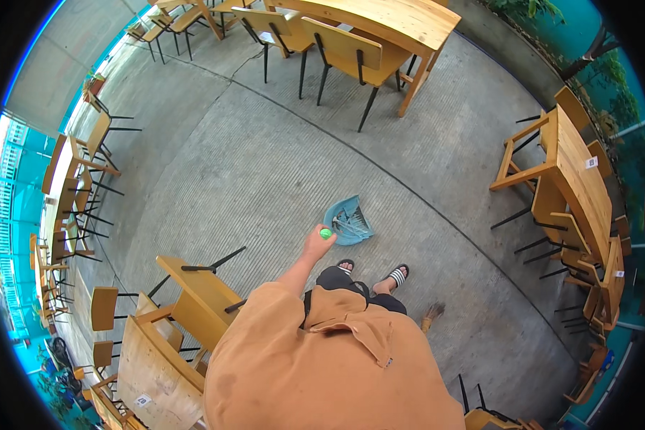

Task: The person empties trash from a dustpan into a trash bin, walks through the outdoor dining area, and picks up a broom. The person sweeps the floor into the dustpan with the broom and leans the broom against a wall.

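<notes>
My left hand (318, 241) is closed round an upright handle whose round green end (326, 233) shows above the fingers. Right beyond the hand is a blue dustpan (361, 223), low near the concrete floor, with some litter in it. The handle's shaft and where it joins the pan are hidden behind the hand. To the right of my feet, the brown bristles of a broom (433, 313) show past my orange shirt; the rest of it is hidden. My right hand and forearm do not show.
A wooden chair (201, 294) and table (154, 365) stand close on my left. Another table (408, 25) with chairs (355, 54) is ahead. More tables (577, 183) and chairs line the right side, and chairs (97, 136) stand far left. A dark groove (380, 168) crosses the ridged floor.
</notes>
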`<state>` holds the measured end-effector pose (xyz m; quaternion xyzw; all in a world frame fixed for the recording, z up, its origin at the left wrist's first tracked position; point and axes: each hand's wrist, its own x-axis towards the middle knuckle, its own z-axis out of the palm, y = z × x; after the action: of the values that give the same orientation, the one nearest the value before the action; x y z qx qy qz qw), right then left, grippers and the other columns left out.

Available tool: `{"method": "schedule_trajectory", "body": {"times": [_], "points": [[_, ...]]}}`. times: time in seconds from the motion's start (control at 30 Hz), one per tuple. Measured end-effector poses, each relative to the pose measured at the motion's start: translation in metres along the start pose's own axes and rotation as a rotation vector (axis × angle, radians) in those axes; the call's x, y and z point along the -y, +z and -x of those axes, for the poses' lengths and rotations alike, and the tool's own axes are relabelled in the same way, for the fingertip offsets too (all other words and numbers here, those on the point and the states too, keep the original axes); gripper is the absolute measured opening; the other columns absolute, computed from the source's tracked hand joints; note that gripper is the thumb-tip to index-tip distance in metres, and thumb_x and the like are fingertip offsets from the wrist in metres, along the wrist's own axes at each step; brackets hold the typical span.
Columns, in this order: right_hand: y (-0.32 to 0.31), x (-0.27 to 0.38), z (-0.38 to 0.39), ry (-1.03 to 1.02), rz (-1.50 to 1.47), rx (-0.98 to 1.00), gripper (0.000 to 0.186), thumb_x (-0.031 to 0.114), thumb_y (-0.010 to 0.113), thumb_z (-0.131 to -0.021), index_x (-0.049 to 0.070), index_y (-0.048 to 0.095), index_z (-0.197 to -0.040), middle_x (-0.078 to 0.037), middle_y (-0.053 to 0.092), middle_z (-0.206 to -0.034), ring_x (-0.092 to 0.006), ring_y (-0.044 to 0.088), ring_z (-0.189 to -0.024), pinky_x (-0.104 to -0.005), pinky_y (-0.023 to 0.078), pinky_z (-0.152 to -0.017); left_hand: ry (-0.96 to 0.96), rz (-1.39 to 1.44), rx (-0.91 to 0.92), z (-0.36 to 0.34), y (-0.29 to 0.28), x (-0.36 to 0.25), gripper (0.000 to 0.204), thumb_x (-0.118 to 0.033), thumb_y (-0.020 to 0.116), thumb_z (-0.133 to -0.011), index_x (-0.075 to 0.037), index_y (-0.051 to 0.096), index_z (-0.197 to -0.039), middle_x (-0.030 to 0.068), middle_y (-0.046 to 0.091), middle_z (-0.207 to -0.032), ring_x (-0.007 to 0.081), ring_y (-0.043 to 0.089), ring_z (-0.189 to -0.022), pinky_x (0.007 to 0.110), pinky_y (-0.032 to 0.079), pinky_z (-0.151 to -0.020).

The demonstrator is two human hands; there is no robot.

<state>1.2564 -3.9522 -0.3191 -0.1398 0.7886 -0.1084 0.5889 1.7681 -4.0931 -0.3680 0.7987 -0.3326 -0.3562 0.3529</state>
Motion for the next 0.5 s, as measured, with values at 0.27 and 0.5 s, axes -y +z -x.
{"method": "schedule_trajectory", "body": {"times": [0.27,0.5], "points": [[0.01,0.033,-0.004,-0.022,0.029,0.027,0.036,0.034,0.047,-0.096,0.008,0.052,-0.072,-0.003,0.051,-0.054,-0.0201,0.053,-0.046,-0.0338,0.045,-0.045,-0.02,0.035,-0.037,-0.006,-0.002,-0.005,0.047,-0.042,0.073,-0.073,-0.011,0.066,-0.108,0.0174,0.069,-0.099,0.0349,0.066,-0.095,0.043,0.051,-0.082],[0.019,0.066,0.0,-0.039,0.06,0.031,0.035,0.034,0.047,-0.095,0.008,0.051,-0.071,-0.003,0.05,-0.054,-0.0199,0.052,-0.046,-0.0337,0.045,-0.045,-0.085,0.166,-0.194,-0.012,-0.043,0.023,0.037,-0.037,0.072,-0.075,-0.01,0.069,-0.101,0.0143,0.07,-0.09,0.0296,0.067,-0.086,0.04,0.051,-0.077]]}}
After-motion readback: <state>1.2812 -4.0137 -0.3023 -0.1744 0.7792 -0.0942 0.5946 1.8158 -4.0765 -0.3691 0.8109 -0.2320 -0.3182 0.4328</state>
